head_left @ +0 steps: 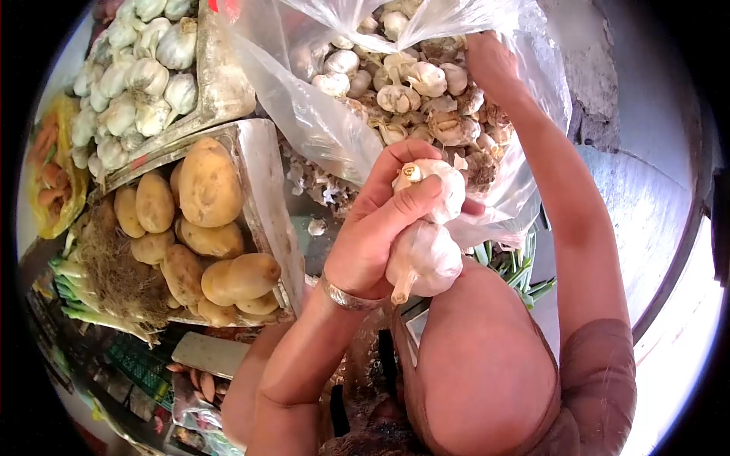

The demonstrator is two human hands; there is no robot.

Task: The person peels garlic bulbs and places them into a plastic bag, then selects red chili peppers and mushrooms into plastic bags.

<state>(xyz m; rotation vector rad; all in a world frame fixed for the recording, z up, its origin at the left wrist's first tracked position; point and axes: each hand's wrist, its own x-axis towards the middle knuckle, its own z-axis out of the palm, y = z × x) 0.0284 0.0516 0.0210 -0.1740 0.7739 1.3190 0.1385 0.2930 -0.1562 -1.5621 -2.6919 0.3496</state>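
Above the bare knee [487,365], the left hand [372,216] has thumb and fingers closed round the far bulb [449,186]; the near bulb [427,258] sits against it, stem pointing back at the person. Beyond lies the bag [327,140] of garlic [449,128], nearest the right hand [493,64], whose fingers I can't make out.

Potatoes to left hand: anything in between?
Yes, in the head view: the box's wall, then a strip of ground with pale scraps and one small bulb.
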